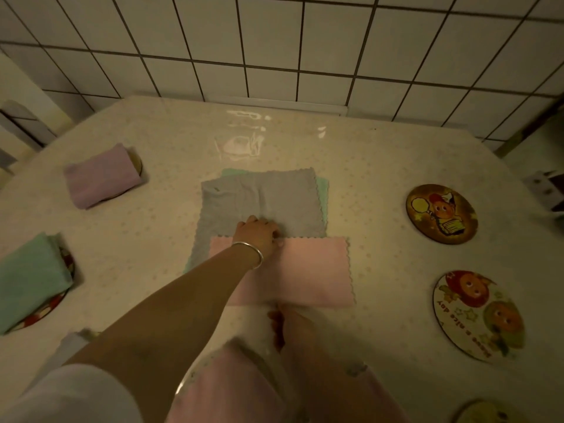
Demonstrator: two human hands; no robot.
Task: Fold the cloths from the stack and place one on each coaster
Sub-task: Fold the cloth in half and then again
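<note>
A pink cloth [299, 270], folded in half, lies on the near part of the cloth stack at the table's middle. The stack's top is a grey cloth [262, 199], with a mint one [322, 187] peeking out beneath. My left hand [259, 235] reaches in from the lower left, and its curled fingers pinch the pink cloth's far edge. My right hand [282, 328] is blurred just below the pink cloth's near edge, and its grip is unclear. Two bare coasters sit at the right: a dark one [441, 213] and a white one [479, 315].
On the left, a folded purple cloth [102, 175] and a folded green cloth [30, 279] each cover a coaster. A folded pink cloth [225, 389] lies at the near edge under my arms. Another coaster [482, 413] peeks in at the bottom right. A tiled wall backs the table.
</note>
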